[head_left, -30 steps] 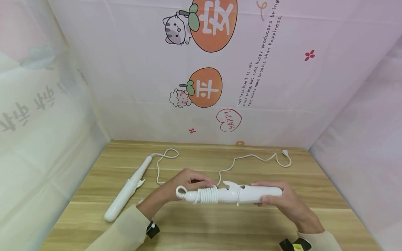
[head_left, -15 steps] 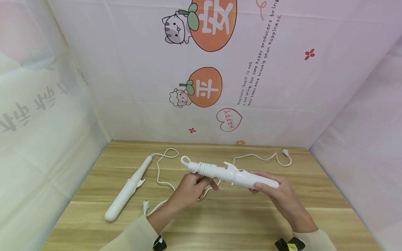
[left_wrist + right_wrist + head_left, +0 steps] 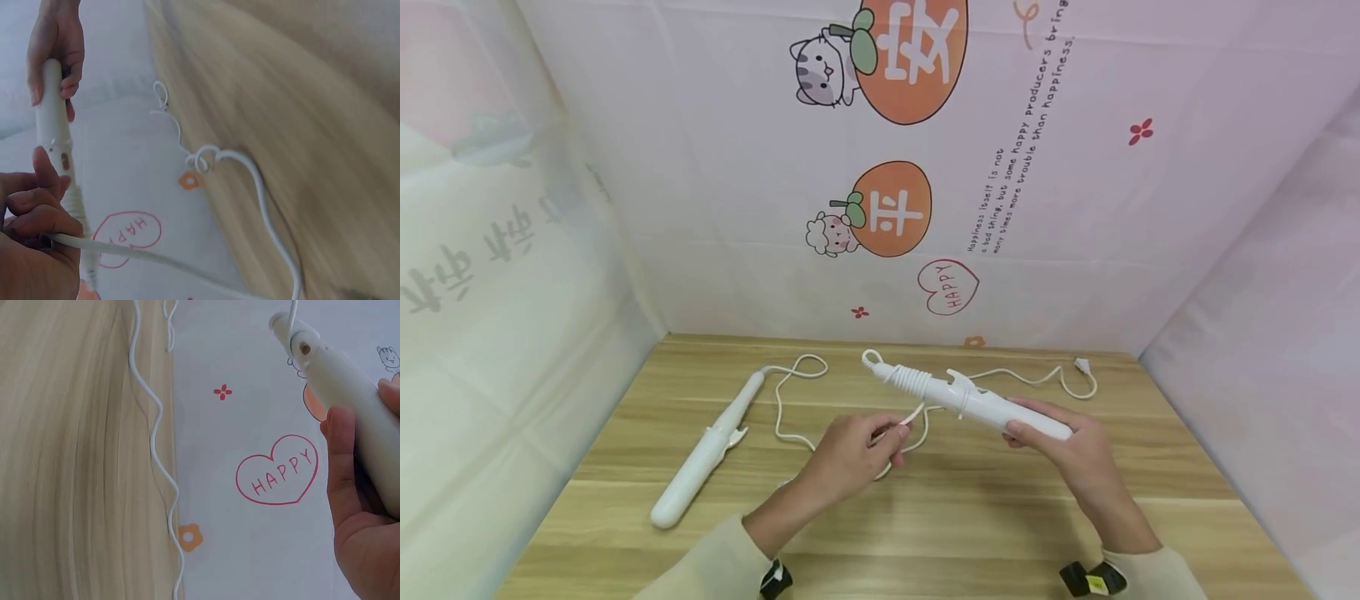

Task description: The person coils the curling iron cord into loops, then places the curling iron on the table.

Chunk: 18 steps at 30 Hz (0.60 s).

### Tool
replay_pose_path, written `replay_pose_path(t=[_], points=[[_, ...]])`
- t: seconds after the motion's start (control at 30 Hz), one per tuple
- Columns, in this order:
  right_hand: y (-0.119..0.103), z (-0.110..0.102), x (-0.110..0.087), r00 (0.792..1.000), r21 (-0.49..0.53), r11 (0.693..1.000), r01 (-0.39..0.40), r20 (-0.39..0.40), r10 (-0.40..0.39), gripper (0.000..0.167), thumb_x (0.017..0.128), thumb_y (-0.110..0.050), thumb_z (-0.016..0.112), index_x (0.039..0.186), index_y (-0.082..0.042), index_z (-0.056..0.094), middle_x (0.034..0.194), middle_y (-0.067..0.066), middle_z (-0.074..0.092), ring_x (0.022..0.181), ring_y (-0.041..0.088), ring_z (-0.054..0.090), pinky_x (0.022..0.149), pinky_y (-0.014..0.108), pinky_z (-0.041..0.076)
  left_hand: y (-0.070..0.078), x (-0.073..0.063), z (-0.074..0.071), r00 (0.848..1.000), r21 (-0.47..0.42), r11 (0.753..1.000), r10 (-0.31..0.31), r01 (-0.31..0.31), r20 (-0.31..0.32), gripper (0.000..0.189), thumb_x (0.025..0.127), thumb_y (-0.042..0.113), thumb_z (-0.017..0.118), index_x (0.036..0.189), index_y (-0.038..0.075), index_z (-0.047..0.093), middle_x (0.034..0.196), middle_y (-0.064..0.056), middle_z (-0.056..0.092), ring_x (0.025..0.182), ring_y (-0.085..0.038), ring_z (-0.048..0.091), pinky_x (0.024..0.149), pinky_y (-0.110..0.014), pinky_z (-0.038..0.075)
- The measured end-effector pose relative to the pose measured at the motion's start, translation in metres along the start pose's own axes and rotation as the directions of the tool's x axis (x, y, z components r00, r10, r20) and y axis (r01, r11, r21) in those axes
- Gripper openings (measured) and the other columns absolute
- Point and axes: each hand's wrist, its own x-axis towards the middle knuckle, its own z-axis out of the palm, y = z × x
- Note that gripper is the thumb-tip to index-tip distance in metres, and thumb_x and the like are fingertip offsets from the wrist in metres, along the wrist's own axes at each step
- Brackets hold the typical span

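Observation:
My right hand (image 3: 1084, 446) grips a white curling iron (image 3: 977, 405) by its wide end and holds it above the table, thin end tilted up to the left. Its cord is wound in several tight turns (image 3: 913, 381) round the thin handle. Lower left of those turns, my left hand (image 3: 848, 452) pinches the loose cord (image 3: 913, 415), which runs taut up to the iron. In the left wrist view the cord (image 3: 150, 257) passes out of curled fingers. The right wrist view shows the right hand (image 3: 362, 544) round the white body.
A second white curling iron (image 3: 706, 454) lies on the wooden table (image 3: 1037, 533) at left, its cord (image 3: 778, 408) trailing towards the middle. A white plug (image 3: 1082, 366) lies at the back right. Printed cloth walls (image 3: 737, 208) enclose the back and sides.
The held iron has risen away from me and tilted, thin end up. My left hand has dropped below the wound turns, drawing the cord out taut. The plug seen near the left forearm is now hidden.

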Motion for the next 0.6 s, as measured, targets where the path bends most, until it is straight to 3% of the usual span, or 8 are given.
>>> replay_pose_path(t=[0.13,0.27,0.33,0.4,0.47,0.6], points=[[0.001,0.002,0.000,1.000,-0.114,0.993,-0.024,-0.017,0.022,0.045,0.096,-0.014,0.086,0.136,0.002,0.073,0.106,-0.004,0.085,0.088,0.014,0.081,0.083,0.027,0.063,0.000,0.002,-0.008,0.997,0.184,0.980,0.078,-0.074,-0.016,0.020,0.111,0.022,0.063,0.109,0.014,0.081,0.072,0.013,0.071,0.054,0.003,0.041,0.052,-0.021,0.036],[0.002,0.004,-0.002,1.000,-0.256,0.967,-0.004,0.025,0.010,0.043,0.093,-0.022,0.089,0.133,-0.009,0.079,0.115,0.002,0.084,0.091,0.010,0.076,0.079,0.028,0.060,-0.001,0.005,-0.018,0.983,0.396,0.902,0.185,-0.171,0.004,0.015,0.107,0.024,0.071,0.100,0.015,0.081,0.072,0.012,0.067,0.057,0.002,0.043,0.053,-0.020,0.038],[0.002,0.005,-0.003,0.997,-0.302,0.953,0.028,0.072,-0.007,0.041,0.091,-0.024,0.090,0.129,-0.013,0.081,0.121,0.006,0.083,0.090,0.008,0.074,0.076,0.028,0.059,-0.001,0.006,-0.023,0.972,0.460,0.859,0.232,-0.223,0.037,0.013,0.105,0.024,0.074,0.100,0.015,0.082,0.075,0.011,0.067,0.061,0.000,0.046,0.055,-0.021,0.041],[0.003,0.005,-0.004,0.991,-0.312,0.948,0.063,0.132,-0.022,0.038,0.091,-0.023,0.091,0.126,-0.013,0.082,0.120,0.010,0.082,0.085,0.008,0.073,0.073,0.028,0.059,-0.002,0.008,-0.029,0.962,0.485,0.833,0.258,-0.267,0.087,0.011,0.104,0.025,0.076,0.102,0.016,0.082,0.082,0.010,0.072,0.066,-0.001,0.051,0.060,-0.022,0.046],[0.005,0.004,-0.006,0.981,-0.313,0.945,0.095,0.191,-0.035,0.035,0.091,-0.020,0.090,0.125,-0.013,0.083,0.121,0.012,0.082,0.084,0.008,0.072,0.072,0.028,0.060,-0.003,0.009,-0.033,0.951,0.480,0.821,0.271,-0.309,0.148,0.010,0.105,0.025,0.075,0.103,0.018,0.082,0.090,0.010,0.076,0.072,-0.001,0.057,0.067,-0.025,0.052],[0.010,0.002,-0.008,0.957,-0.289,0.947,0.137,0.285,-0.051,0.033,0.091,-0.016,0.089,0.124,-0.011,0.083,0.121,0.010,0.082,0.087,0.006,0.072,0.073,0.028,0.061,-0.007,0.012,-0.040,0.927,0.416,0.833,0.284,-0.365,0.244,0.012,0.107,0.027,0.072,0.106,0.021,0.082,0.101,0.012,0.080,0.086,0.001,0.066,0.082,-0.029,0.058]])
